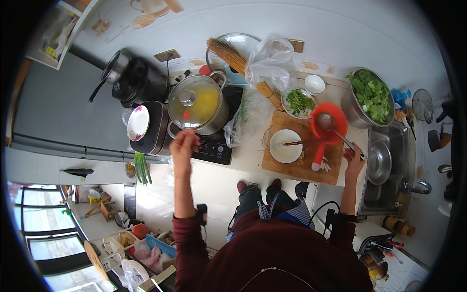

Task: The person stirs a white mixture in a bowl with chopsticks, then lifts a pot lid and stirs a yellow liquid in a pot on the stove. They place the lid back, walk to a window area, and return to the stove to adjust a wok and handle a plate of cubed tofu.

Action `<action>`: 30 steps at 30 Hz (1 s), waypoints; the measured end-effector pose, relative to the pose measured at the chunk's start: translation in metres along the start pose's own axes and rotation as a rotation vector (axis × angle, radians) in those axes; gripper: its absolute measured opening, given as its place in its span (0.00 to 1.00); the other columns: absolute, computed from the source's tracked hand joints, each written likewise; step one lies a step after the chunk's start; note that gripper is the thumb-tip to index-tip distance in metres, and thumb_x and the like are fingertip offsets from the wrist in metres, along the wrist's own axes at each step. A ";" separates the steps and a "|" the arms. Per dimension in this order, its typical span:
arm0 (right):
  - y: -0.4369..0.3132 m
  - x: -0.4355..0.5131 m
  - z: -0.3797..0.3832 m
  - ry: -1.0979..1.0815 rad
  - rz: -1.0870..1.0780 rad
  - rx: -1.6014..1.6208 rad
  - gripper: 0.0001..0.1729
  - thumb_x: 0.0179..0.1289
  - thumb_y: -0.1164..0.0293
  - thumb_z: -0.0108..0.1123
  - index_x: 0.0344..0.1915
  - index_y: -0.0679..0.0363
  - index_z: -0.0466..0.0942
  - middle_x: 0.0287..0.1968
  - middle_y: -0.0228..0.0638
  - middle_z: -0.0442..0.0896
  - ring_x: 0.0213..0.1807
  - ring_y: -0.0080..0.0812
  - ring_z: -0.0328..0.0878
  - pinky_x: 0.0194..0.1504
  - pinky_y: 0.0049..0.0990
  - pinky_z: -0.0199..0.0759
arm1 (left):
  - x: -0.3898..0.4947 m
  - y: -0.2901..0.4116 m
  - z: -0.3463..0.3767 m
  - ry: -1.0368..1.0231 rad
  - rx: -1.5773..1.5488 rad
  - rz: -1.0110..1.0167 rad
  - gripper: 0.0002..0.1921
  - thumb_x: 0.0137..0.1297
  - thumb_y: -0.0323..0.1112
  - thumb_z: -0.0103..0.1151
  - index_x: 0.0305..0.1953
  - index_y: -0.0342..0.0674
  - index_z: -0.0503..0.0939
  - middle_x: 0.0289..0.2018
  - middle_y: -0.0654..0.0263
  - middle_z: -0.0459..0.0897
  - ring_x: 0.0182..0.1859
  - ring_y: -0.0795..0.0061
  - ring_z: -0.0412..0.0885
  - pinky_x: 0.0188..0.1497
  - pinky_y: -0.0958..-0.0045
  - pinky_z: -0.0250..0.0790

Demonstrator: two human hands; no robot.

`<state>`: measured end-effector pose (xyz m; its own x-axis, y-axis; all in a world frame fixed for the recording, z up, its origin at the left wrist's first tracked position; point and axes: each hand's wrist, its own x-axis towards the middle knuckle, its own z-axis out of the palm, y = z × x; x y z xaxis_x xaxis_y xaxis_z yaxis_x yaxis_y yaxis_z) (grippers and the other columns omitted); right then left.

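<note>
My right hand (353, 156) grips the handle of a metal ladle (325, 121), whose bowl rests in a red plastic dipper (337, 116). The dipper's handle lies over a wooden cutting board (277, 160). Also on the board stands a white bowl (286, 154) of pale liquid with chopsticks across it; chopped pieces lie to its right. My left hand (185, 144) is raised in front of a steel pot (222, 115) with a glass lid (195, 102); yellow contents show through. Its fingers are bent close together, and whether they hold anything is unclear.
Behind the board are a plate of chopped herbs (300, 103), a small white bowl (314, 84) and a pot of cut greens (371, 96). A steel sink (396, 160) lies at right. Left of the steel pot, a floral plate (138, 123) sits on a cooker (155, 135). A plastic bag (251, 116) lies between.
</note>
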<state>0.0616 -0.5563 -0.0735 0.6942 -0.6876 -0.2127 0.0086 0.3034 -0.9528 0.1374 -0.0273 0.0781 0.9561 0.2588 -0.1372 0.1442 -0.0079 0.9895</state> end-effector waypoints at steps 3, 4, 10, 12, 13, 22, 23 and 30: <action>-0.002 -0.002 -0.002 0.011 0.009 0.019 0.21 0.68 0.62 0.57 0.51 0.70 0.77 0.30 0.42 0.83 0.26 0.28 0.82 0.30 0.22 0.77 | 0.048 0.016 -0.037 0.083 0.238 0.189 0.11 0.67 0.34 0.60 0.44 0.34 0.82 0.26 0.70 0.81 0.25 0.86 0.75 0.23 0.82 0.64; -0.003 -0.001 -0.003 0.016 0.011 0.025 0.22 0.68 0.62 0.57 0.51 0.70 0.77 0.30 0.42 0.83 0.26 0.28 0.82 0.30 0.23 0.77 | 0.065 0.020 -0.044 0.102 0.334 0.233 0.11 0.66 0.35 0.61 0.44 0.34 0.82 0.27 0.70 0.82 0.25 0.86 0.76 0.23 0.81 0.64; -0.003 0.001 -0.017 0.092 -0.034 0.043 0.22 0.65 0.62 0.59 0.50 0.69 0.78 0.28 0.44 0.83 0.25 0.31 0.82 0.29 0.27 0.80 | 0.168 0.000 -0.048 0.148 0.966 0.437 0.29 0.54 0.52 0.68 0.50 0.35 0.81 0.34 0.55 0.86 0.38 0.57 0.84 0.43 0.61 0.75; -0.014 -0.005 -0.012 0.125 -0.035 0.089 0.21 0.64 0.63 0.58 0.48 0.71 0.78 0.28 0.45 0.83 0.25 0.33 0.83 0.28 0.29 0.81 | 0.187 -0.001 -0.038 0.091 1.129 0.375 0.37 0.49 0.60 0.69 0.54 0.36 0.80 0.37 0.53 0.85 0.41 0.54 0.84 0.46 0.57 0.74; -0.023 -0.011 -0.005 0.119 -0.038 0.095 0.21 0.64 0.64 0.58 0.48 0.72 0.78 0.28 0.46 0.83 0.25 0.33 0.83 0.28 0.29 0.81 | 0.193 -0.002 -0.036 0.088 1.206 0.400 0.39 0.48 0.62 0.69 0.55 0.38 0.79 0.39 0.52 0.83 0.43 0.54 0.83 0.46 0.56 0.74; -0.048 -0.041 0.005 0.175 -0.103 0.044 0.21 0.67 0.64 0.57 0.50 0.72 0.77 0.29 0.47 0.84 0.26 0.33 0.83 0.29 0.27 0.81 | 0.198 -0.008 -0.018 0.093 1.446 0.483 0.28 0.51 0.60 0.67 0.47 0.45 0.83 0.38 0.55 0.84 0.42 0.55 0.83 0.44 0.56 0.75; -0.052 -0.046 0.008 0.187 -0.087 0.021 0.22 0.67 0.64 0.57 0.50 0.73 0.77 0.30 0.47 0.84 0.27 0.33 0.84 0.30 0.27 0.81 | 0.191 -0.005 -0.018 0.118 1.431 0.512 0.27 0.51 0.60 0.66 0.43 0.43 0.83 0.35 0.56 0.85 0.39 0.54 0.84 0.41 0.56 0.75; -0.052 -0.049 0.014 0.208 -0.097 -0.002 0.20 0.67 0.65 0.55 0.48 0.72 0.77 0.31 0.48 0.84 0.27 0.35 0.84 0.32 0.29 0.83 | 0.197 -0.005 -0.025 0.021 1.353 0.418 0.26 0.52 0.62 0.64 0.36 0.43 0.80 0.33 0.56 0.85 0.37 0.53 0.85 0.39 0.54 0.77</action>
<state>0.0371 -0.5290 -0.0103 0.5272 -0.8346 -0.1597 0.0670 0.2282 -0.9713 0.3184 0.0475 0.0477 0.9863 0.0214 0.1635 -0.0032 -0.9889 0.1487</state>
